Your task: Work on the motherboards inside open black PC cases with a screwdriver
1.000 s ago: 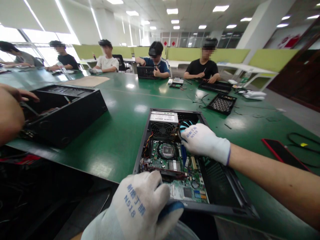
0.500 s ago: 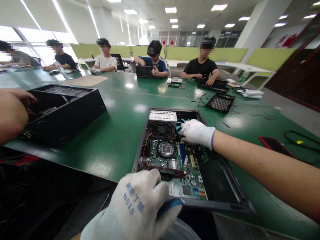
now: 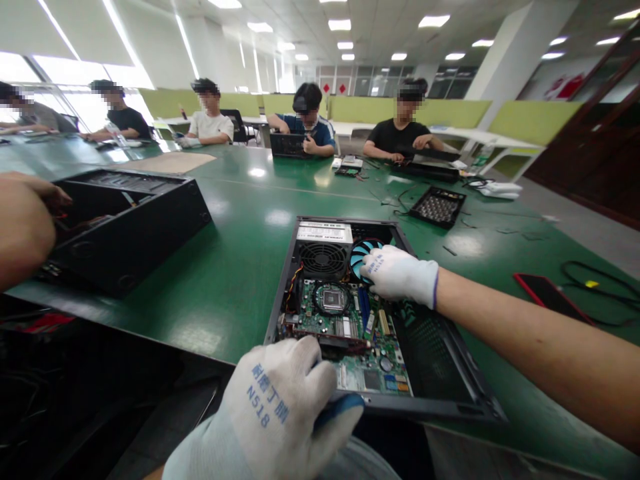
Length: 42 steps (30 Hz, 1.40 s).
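Pinching the near side of a round, blue-bladed fan (image 3: 359,259) inside the open black metal computer case (image 3: 440,407), the white-gloved right hand (image 3: 397,275) works while the white-gloved left hand (image 3: 280,400), hold unclear, covers the case's near-left corner, presumably steadying it.

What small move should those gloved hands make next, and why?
I'd guess the right hand should gently lift the blue fan, since that hand is on it, while the left hand is at the near edge of the computer case, perhaps steadying it.

The gloves (image 3: 275,403) are white, lettered in blue — the fan (image 3: 355,259) blue and black, the tabletop (image 3: 245,220) green
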### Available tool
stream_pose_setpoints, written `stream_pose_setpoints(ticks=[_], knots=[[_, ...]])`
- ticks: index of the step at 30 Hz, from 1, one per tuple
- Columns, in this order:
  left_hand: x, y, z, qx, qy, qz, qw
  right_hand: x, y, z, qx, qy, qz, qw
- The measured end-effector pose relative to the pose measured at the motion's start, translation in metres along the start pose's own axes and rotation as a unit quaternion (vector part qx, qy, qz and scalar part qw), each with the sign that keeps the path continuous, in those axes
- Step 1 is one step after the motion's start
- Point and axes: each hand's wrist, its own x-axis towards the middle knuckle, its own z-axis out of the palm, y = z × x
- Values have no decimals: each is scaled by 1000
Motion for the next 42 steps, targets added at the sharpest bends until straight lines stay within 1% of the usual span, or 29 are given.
stream_pose_setpoints(ticks=[5,9,13,18,21,23,25,29,32,35,39,42], knots=[[0,-1,1,-2,2,8,1000,-1,0,-2,14,14,8,1000],[-2,-3,6,-16,15,7,1000,-3,5,1,23,42,19,999],[-4,-4,7,-11,13,14,1000,-8,7,6,30,62,28,997],[-5,-5,7,-10,5,18,1000,-10,6,10,33,68,29,997],[-7,-5,9,-2,12,12,1000,-12,7,10,47,80,32,995],[-7,-6,11,0,17,10,1000,-15,9,11,54,109,36,992],[-7,-5,11,-11,10,9,1000,-20,10,13,72,153,44,985],[-2,-2,2,-60,-11,-23,998,-31,12,19,169,242,42,955],[8,-1,-7,-87,-42,-51,994,-36,12,21,238,290,52,926],[22,-4,-11,-82,-89,-58,991,-37,12,23,270,307,62,910],[53,-16,-3,-25,-157,-24,987,-36,12,24,281,311,53,906],[84,-27,10,26,-247,-24,968,-37,12,23,298,314,56,900]])
